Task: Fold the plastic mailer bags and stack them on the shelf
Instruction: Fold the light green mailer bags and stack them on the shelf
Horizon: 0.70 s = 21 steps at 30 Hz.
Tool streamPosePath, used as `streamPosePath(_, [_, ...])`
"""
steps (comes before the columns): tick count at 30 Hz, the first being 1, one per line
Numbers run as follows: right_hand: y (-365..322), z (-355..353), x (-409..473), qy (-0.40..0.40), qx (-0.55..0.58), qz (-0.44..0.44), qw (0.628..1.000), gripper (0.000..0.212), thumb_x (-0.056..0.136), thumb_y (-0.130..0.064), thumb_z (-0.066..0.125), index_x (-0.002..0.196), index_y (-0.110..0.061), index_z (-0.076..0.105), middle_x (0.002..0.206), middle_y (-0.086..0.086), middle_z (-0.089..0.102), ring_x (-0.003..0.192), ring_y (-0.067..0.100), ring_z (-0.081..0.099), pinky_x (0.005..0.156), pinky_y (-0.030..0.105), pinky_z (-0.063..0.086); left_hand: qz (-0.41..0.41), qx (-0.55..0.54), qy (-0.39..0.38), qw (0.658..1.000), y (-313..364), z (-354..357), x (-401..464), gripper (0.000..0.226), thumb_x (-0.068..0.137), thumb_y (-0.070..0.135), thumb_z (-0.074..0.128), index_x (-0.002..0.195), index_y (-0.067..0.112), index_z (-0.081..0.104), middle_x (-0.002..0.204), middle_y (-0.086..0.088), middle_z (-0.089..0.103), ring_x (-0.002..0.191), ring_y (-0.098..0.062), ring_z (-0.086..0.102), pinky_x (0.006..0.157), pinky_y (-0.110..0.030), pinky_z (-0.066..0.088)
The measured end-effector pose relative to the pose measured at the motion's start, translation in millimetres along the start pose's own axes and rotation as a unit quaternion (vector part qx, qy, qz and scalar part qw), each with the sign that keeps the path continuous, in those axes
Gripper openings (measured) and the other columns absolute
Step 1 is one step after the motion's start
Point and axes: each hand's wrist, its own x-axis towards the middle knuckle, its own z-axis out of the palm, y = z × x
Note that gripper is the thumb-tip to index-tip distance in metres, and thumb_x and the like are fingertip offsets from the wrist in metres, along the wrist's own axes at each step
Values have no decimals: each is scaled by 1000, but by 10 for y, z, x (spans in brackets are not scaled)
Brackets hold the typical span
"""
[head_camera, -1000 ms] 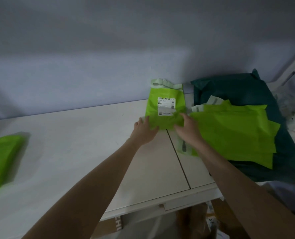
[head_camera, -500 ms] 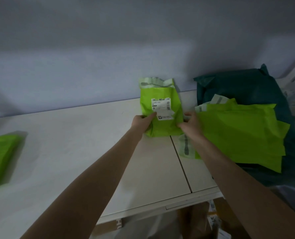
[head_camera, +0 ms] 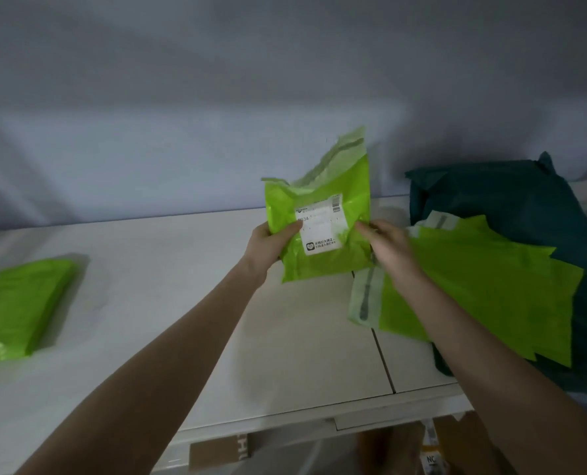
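Center of frame: green mailer (head_camera: 323,228) held up off the white table (head_camera: 155,303), roughly upright, tilted a bit to the right. Its pale flap w/ grey strip sticks up at the top, crumpled. White shipping label (head_camera: 319,226) faces the camera, barcode at its upper right.

Left hand (head_camera: 268,246) grips the mailer's left edge, thumb curled over the front near the label, fingers behind & not visible. Right hand (head_camera: 388,248) is at the mailer's right edge, fingertips touching or pinching the plastic; motion blur there, so can't tell how tight the hold is. Both forearms run in from the bottom of the frame.

Right of center: pile of flat green mailers (head_camera: 484,289) lying on a dark teal bag (head_camera: 511,200), edges fanned out toward the lower right. One pale flap w/ grey strip (head_camera: 365,299) hangs off the pile's left end onto the table, just below the right hand.

Far left of frame: stack of folded green mailers (head_camera: 18,306) on the table, well apart from the held one, blurred.

Table top has a seam running from center toward the lower right. Pale bluish wall (head_camera: 182,132) fills the upper half. Bottom edge, under the table: brown cardboard (head_camera: 220,450), partly hidden.
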Motion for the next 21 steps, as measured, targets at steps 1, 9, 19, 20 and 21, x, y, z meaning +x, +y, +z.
streamPosePath(1, [-26,12,1,-5,-10,-20,1000,16,92,-20,57,80,-10,61,68,5,56,63,15,50,56,23,39,5,-1,1,1000,21,-43,-28,26,88,22,64,111,10,63,106,-8,70,89,-21,67,85,-35,55])
streamPosePath(9, [-193,252,-78,13,-64,-173,983,35,93,-14,55,60,-15,43,55,-2,40,50,1,35,49,17,26,31,-7,26,999,165,-283,-189,30,88,37,61,111,16,65,110,-3,70,98,-18,67,88,-34,53])
streamPosePath(19, [136,435,-346,-28,-149,-133,980,22,98,-14,40,110,-5,55,100,12,60,99,28,56,81,31,39,59,-15,93,994,79,-537,-342,15,92,32,57,99,20,64,99,-1,68,87,-11,66,77,-24,53])
streamPosePath(20, [230,428,-397,-51,-185,-132,973,27,98,-16,42,122,-8,51,114,10,58,111,26,53,90,33,41,59,-14,94,994,74,-553,-349,15,92,31,57,99,20,64,97,1,68,84,-8,65,73,-19,53])
streamPosePath(21, [312,423,-446,-79,-206,-120,968,35,98,-22,42,131,-12,44,127,7,54,120,24,48,97,36,40,58,-6,95,994,66,-561,-356,15,92,31,57,99,19,64,95,2,68,80,-6,65,67,-15,53])
